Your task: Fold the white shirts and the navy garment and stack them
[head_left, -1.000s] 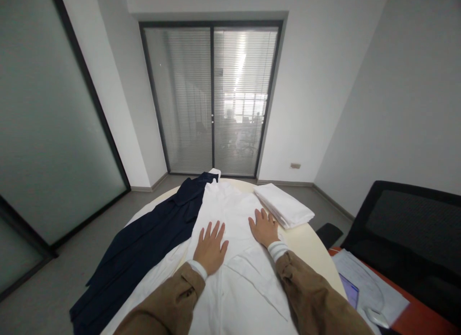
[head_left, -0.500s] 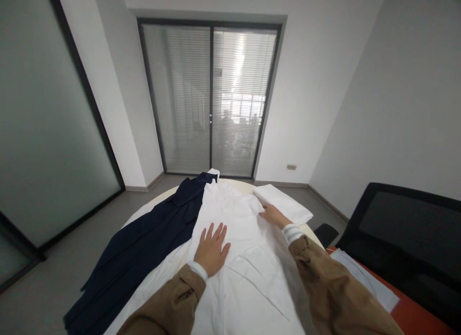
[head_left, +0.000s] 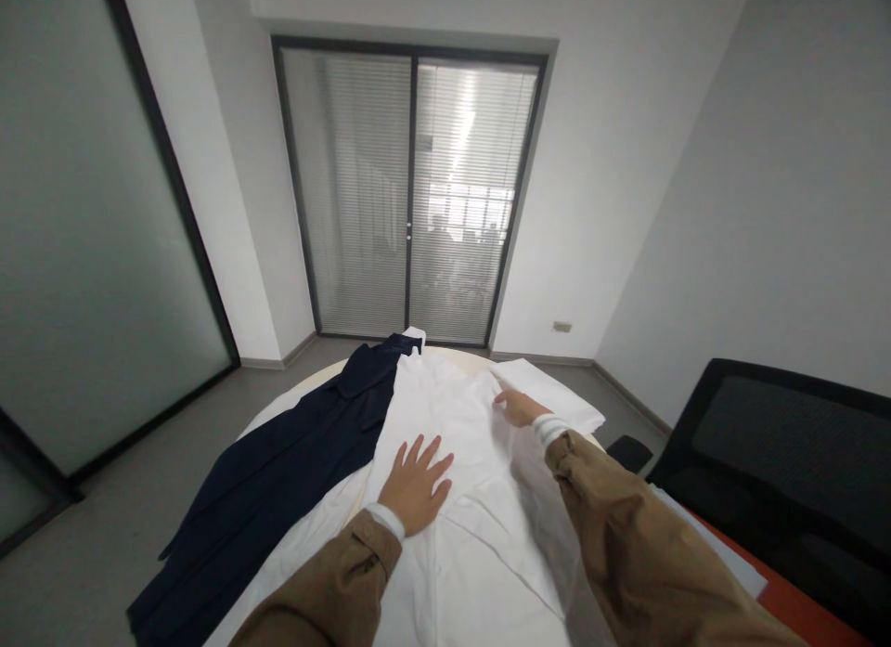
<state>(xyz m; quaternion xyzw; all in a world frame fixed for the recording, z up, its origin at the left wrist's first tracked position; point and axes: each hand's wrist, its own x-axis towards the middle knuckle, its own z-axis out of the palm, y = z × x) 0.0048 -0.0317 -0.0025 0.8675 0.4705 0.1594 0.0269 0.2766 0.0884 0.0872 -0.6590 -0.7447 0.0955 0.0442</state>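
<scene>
1. Compared with the earlier frame, the right hand [head_left: 519,408] has moved further up and its fingers, released, lie at the edge of the white shirt [head_left: 452,424], just beside the folded white cloth [head_left: 557,394].
2. The left hand [head_left: 416,485] rests flat on the shirt, its fingers spread and not clenched.
3. The shirt lies on the round table [head_left: 591,438], touching a navy garment [head_left: 278,452]; both reach over the table's edge.

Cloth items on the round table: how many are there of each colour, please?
White: 2 (spread white garment, folded white cloth)
Navy: 1 (navy garment)
Total: 3
</scene>
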